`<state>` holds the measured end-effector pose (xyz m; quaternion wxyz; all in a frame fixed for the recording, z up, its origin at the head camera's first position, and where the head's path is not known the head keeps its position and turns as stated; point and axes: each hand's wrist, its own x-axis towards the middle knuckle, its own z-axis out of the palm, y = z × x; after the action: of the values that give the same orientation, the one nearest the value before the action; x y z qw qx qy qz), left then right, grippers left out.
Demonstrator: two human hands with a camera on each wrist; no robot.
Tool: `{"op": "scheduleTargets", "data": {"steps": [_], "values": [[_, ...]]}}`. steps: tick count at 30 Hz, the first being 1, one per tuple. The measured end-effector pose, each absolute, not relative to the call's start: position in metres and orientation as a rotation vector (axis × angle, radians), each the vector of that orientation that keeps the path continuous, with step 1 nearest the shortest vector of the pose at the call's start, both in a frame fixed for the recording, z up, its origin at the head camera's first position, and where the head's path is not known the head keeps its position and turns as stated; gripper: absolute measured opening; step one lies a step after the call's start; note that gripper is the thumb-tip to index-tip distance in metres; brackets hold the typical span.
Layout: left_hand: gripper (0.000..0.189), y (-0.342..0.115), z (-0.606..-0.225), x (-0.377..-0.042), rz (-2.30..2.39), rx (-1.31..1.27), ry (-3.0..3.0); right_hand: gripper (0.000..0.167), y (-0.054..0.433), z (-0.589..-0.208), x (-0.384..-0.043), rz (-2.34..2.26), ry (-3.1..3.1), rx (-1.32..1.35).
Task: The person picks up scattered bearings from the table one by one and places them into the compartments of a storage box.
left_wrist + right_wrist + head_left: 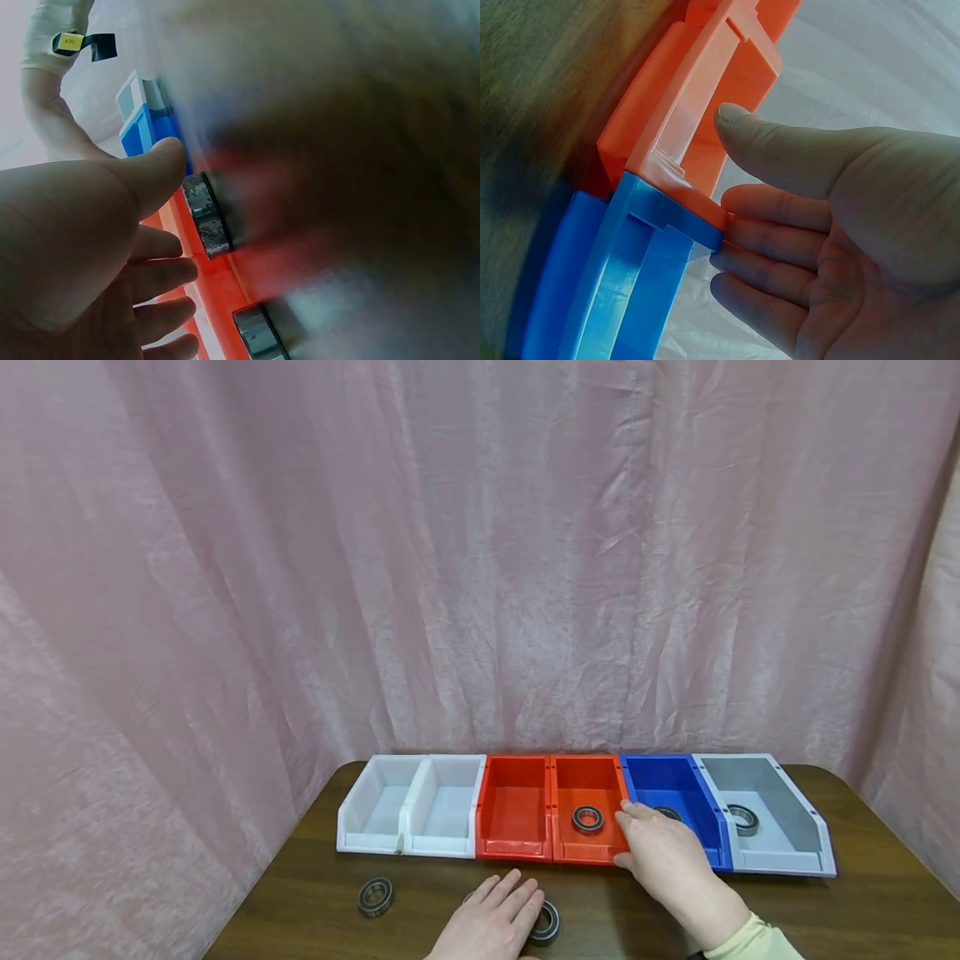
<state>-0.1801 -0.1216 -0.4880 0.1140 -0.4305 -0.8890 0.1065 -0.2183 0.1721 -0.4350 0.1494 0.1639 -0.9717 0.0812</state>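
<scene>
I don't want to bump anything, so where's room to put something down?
Bare: white bins; the red bin beside them; tabletop between the leftmost bearing and left grip. Crowded: bearings flank that grip; the other red bin, blue bin and gray bin each hold one.

The bench [300,906] has a dark brown wood-grain top with rounded far corners. Across its far part stands a row of open-fronted bins, side by side: from the left, a white bin [367,842], a second white bin [441,845], a red bin [513,850], an orange-red bin [585,853], a blue bin [662,774] and a grey bin [776,861]. In front of the white bins lies a bearing [376,897]; farther right, another bearing [551,925] is partly hidden.
</scene>
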Motion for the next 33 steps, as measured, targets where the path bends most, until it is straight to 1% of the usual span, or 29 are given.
{"op": "scheduleTargets", "data": {"steps": [9,24,28,33], "values": [[0.069,-0.123,-0.489,-0.182,0.334,-1.274,-2.507,0.055,0.172,-0.432,-0.219,0.233,-2.789,0.472],[0.065,-0.116,-0.486,-0.185,0.353,-1.278,-2.533,0.058,0.174,-0.433,-0.22,0.219,-2.82,0.466],[0.065,-0.112,-0.482,-0.186,0.308,-1.271,-2.635,0.057,0.173,-0.433,-0.219,0.224,-2.818,0.467],[0.06,-0.107,-0.477,-0.189,0.24,-1.264,-2.757,0.055,0.172,-0.433,-0.218,0.238,-2.807,0.468]]}}
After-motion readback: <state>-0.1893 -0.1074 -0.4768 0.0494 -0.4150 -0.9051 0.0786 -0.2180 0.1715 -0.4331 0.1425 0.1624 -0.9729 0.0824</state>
